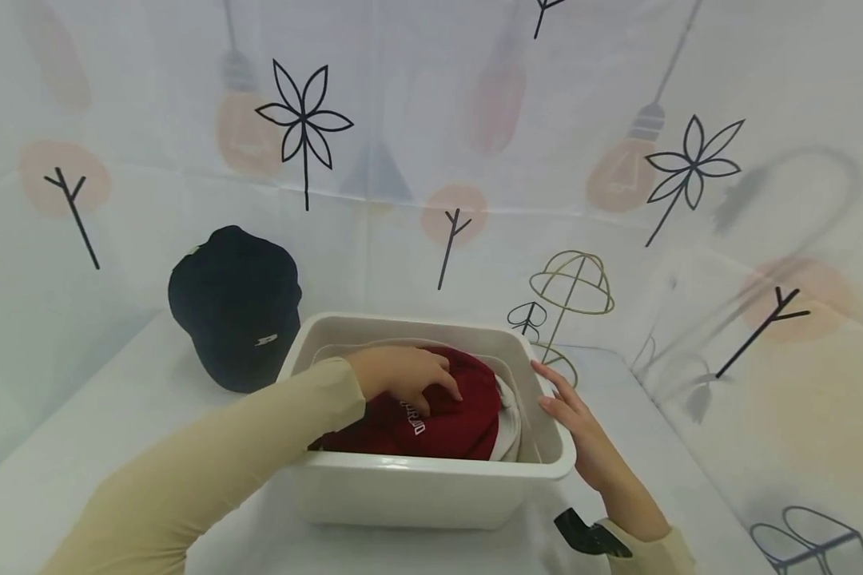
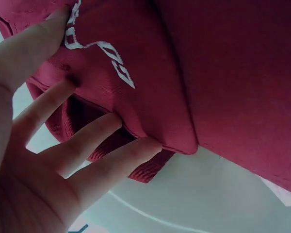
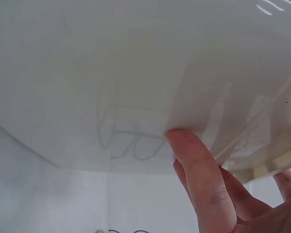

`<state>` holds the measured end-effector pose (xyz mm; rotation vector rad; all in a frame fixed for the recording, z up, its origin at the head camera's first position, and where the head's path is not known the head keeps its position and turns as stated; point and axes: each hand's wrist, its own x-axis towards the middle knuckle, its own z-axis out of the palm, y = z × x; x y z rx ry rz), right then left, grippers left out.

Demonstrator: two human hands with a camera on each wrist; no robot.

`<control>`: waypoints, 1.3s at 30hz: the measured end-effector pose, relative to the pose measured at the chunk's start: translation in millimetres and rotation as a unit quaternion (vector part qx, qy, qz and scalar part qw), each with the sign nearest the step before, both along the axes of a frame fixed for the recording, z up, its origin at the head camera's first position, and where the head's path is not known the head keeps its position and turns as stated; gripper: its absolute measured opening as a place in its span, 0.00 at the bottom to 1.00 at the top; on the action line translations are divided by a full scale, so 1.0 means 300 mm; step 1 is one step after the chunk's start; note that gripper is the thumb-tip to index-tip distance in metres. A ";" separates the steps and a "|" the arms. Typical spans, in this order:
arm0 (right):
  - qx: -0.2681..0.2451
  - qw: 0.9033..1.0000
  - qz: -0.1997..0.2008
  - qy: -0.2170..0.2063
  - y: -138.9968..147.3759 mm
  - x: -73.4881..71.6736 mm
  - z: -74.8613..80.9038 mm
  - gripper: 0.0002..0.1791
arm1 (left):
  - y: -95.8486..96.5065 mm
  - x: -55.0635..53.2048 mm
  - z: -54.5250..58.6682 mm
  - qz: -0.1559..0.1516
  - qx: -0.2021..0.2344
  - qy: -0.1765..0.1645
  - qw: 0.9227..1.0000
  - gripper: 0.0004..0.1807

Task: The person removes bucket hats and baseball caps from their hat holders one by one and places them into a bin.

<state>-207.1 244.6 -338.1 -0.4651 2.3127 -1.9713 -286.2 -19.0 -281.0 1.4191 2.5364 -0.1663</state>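
Note:
A dark red cap [image 1: 467, 399] with white embroidered lettering lies inside a white plastic tub [image 1: 431, 489]. My left hand [image 1: 410, 379] reaches over the tub's near rim and touches the red cap. In the left wrist view, the spread fingers [image 2: 99, 133] meet the cap's edge and the thumb lies near the lettering. A whitish fabric item [image 1: 507, 423] shows beneath the red cap's right side, mostly covered. My right hand [image 1: 586, 427] holds the tub's right rim, with a fingertip [image 3: 182, 138] against the outer wall in the right wrist view.
A black cap [image 1: 237, 307] with a small light logo stands behind the tub to the left. White cloth printed with plants and light bulbs [image 1: 388, 120] hangs around the white table surface [image 1: 137, 423]. A black strap [image 1: 590, 533] is on the right wrist.

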 end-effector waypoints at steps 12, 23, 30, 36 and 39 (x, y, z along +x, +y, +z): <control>-0.006 1.000 0.003 -0.003 -0.001 0.000 0.001 0.29 | 0.013 -0.016 -0.015 0.003 -0.032 -0.025 0.999 0.27; 0.001 1.000 0.003 0.003 0.006 -0.004 -0.001 0.29 | -0.099 0.002 0.063 0.048 0.057 -0.068 0.995 0.26; 0.004 1.000 0.000 0.003 0.003 -0.007 0.003 0.30 | -0.186 0.021 0.103 0.048 0.162 -0.100 0.981 0.27; 0.003 1.000 -0.002 0.002 0.001 -0.005 0.005 0.29 | -0.258 0.059 0.143 0.089 0.211 -0.128 0.965 0.27; 0.002 1.000 -0.003 0.000 0.000 -0.002 0.005 0.29 | -0.285 0.078 0.150 0.101 0.230 -0.126 0.960 0.26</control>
